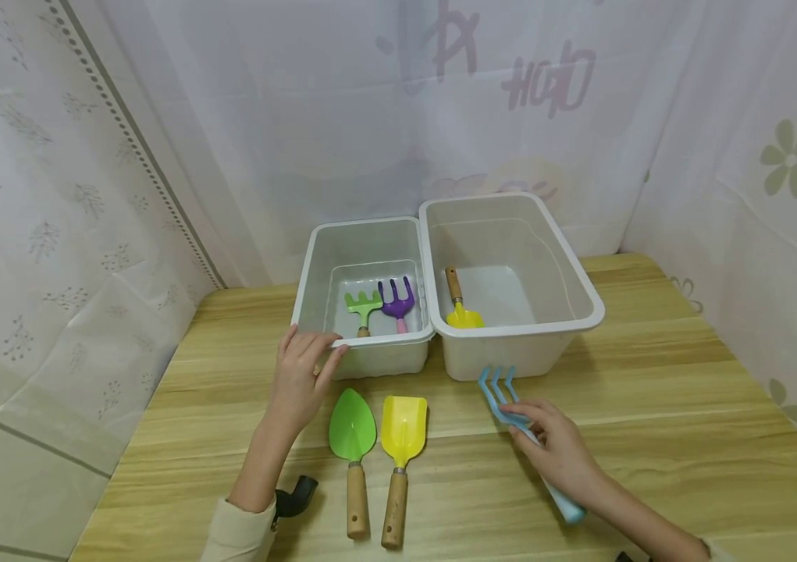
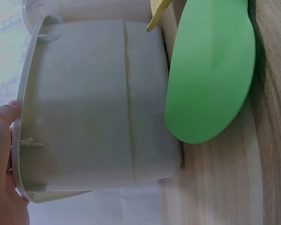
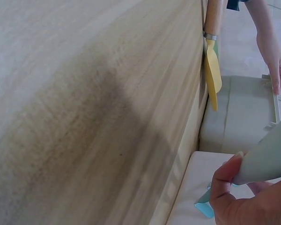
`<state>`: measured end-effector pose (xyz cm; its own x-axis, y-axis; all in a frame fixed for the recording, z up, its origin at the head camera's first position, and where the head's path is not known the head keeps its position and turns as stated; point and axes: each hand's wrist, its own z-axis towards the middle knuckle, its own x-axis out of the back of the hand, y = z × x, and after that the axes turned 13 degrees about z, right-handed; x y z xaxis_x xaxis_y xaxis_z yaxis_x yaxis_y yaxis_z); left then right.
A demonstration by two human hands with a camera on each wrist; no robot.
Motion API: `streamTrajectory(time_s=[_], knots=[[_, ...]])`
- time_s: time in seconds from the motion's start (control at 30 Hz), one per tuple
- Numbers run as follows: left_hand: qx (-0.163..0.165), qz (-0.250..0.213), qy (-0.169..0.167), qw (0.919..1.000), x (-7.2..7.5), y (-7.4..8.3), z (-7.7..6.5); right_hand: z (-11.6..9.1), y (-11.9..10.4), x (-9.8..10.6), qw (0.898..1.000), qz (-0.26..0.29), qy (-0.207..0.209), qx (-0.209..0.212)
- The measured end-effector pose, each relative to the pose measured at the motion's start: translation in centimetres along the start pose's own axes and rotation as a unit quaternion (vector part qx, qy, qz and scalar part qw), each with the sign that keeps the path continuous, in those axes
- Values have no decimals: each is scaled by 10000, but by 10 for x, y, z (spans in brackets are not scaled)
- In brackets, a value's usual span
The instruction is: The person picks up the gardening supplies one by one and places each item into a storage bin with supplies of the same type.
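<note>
Toward the worktop's [image 1: 686, 437] far edge, a small white plastic bin [image 1: 387, 361], rim [image 1: 391, 341] pinched by left grip [image 1: 302, 371], holds green fork [image 1: 364, 302], purple fork [image 1: 398, 307]; larger white bin [image 1: 499, 351], yellow trowel [image 1: 464, 317]. Apparently outstanding nearer the front edge: leaf-shaped green trowel [image 1: 353, 437], square yellow shovel [image 1: 403, 437], blue three-tined rake [image 1: 498, 409] pinched by right grip [image 1: 558, 451].

I make out a pale-blue rake [image 1: 568, 507], green trowel [image 1: 353, 428], yellow shovel [image 1: 403, 429], purple-and-pink fork [image 1: 399, 306], off-white bins [image 1: 380, 361], streaky tan table [image 1: 665, 390], flower-printed curtain [image 1: 784, 165].
</note>
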<state>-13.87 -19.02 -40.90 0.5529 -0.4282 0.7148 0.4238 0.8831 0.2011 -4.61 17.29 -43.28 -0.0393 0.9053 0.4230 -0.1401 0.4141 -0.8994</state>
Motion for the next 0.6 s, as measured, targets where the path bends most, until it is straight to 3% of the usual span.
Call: streamTrajectory(time_s=[0.23, 0.6], knots=[[4, -12, 4, 10000, 0, 0, 0, -1, -5, 1, 9997, 140, 93, 193], [10, -3, -12, 10000, -1, -1, 0, -1, -10, 0, 9982, 579, 128, 91]])
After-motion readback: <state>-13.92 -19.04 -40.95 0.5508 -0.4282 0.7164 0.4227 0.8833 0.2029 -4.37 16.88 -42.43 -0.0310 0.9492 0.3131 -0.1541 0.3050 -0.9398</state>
